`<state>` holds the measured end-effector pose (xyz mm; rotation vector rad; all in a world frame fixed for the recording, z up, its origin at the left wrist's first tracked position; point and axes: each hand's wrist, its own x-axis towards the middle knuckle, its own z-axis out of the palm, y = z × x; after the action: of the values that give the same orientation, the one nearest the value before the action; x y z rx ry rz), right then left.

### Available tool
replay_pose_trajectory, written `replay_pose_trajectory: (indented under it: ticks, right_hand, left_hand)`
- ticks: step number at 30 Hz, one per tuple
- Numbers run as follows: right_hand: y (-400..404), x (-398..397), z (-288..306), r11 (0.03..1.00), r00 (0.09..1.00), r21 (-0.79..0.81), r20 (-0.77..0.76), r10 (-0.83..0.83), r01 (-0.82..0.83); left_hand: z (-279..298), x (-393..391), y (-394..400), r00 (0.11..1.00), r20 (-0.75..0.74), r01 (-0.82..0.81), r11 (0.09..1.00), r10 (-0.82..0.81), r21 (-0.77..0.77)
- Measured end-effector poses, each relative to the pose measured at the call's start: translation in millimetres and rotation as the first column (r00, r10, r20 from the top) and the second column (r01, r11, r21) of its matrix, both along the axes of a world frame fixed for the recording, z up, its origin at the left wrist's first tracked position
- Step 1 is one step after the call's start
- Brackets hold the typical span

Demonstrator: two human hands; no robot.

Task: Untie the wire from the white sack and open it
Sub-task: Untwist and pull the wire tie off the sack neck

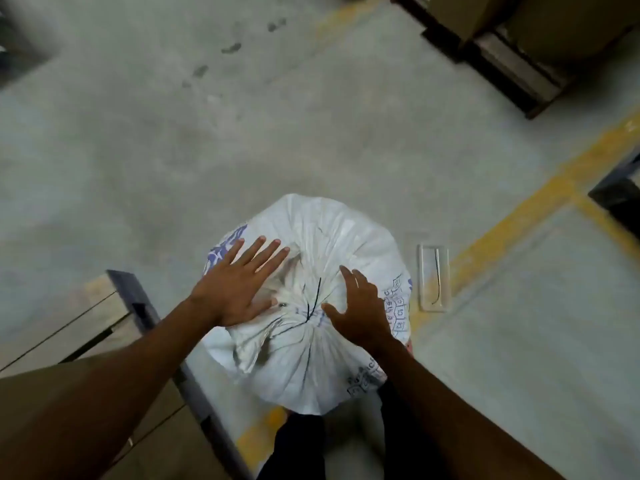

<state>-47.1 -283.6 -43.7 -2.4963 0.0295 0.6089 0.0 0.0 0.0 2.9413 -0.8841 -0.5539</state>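
Observation:
A full white sack (325, 237) with blue print stands upright on the concrete floor in front of me. Its mouth is gathered into a bunch at the top, and a thin dark wire (314, 299) is tied around that bunch, with one end sticking up. My left hand (239, 282) is spread flat, fingers apart, over the sack's top left of the knot. My right hand (360, 306) hovers just right of the knot with fingers loosely curved and apart. Neither hand holds anything.
A small clear tray (434, 277) with a curved dark wire in it lies on the floor right of the sack. Cardboard boxes on a dark frame (131, 292) stand at my left. Yellow floor lines (540, 202) run on the right, and pallets with boxes (512, 53) stand at the far right.

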Motion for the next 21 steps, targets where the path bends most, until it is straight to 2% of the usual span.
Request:
replay_pose_trajectory:
  ticks: [2, 5, 10, 14, 17, 21]
  right_hand:
    - [9, -21, -14, 0.995, 0.994, 0.009, 0.034, -0.102, 0.102]
    - [28, -56, -35, 0.983, 0.983, 0.044, -0.037, -0.179, 0.18]
    - [63, -74, -63, 0.912, 0.935, 0.206, -0.048, -0.352, 0.354]
    - [80, -79, -81, 0.836, 0.861, 0.282, 0.059, -0.506, 0.471]
    - [86, -83, -92, 0.784, 0.812, 0.34, 0.09, -0.577, 0.519]
    - [92, -80, -104, 0.751, 0.783, 0.369, 0.09, -0.615, 0.548]
  left_hand:
    - [-18, 1, -4, 0.997, -0.013, 0.072, 0.997, -0.072, -0.009]
    - [-49, 5, -14, 0.974, 0.041, 0.222, 0.975, -0.221, -0.005]
    - [-90, 16, -24, 0.926, 0.014, 0.378, 0.926, -0.377, -0.019]
    - [-121, 13, -28, 0.874, -0.046, 0.48, 0.875, -0.483, -0.07]
    - [-142, 8, -19, 0.853, -0.106, 0.498, 0.857, -0.512, -0.13]
    - [-157, 10, -2, 0.857, -0.17, 0.438, 0.862, -0.486, -0.255]
